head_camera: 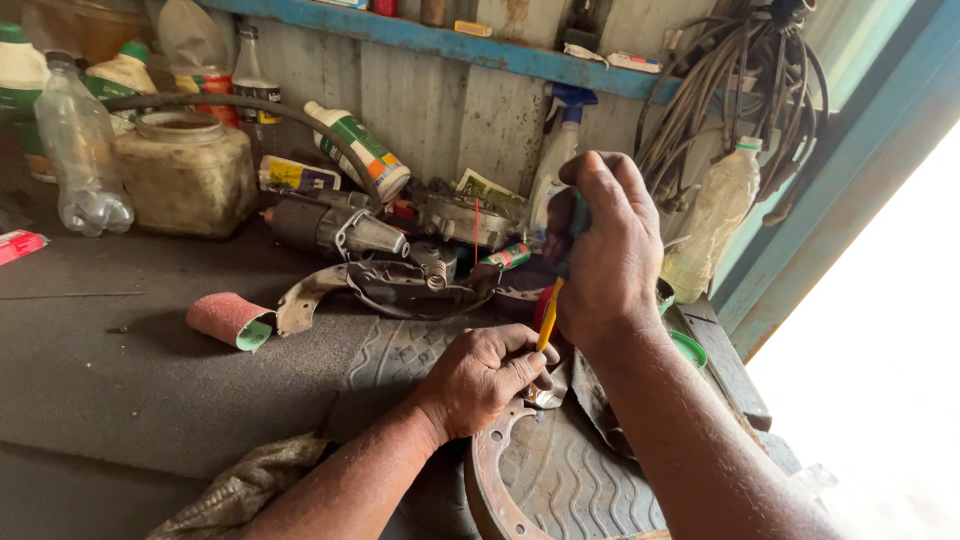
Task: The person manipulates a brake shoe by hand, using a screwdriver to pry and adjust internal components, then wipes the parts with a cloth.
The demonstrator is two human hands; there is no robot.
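Daylight pours in from the right, where the opening is blown out to plain white with no detail. The blue frame (850,170) beside it is washed pale by the glare. The right hand (605,250) is lit along its right edge and dark on the near side. Farther left the bench (120,350) is dimmer and flat grey; the sandpaper roll (230,320) casts a soft shadow to its left. Focus is fair throughout, with slight softness at the corners.
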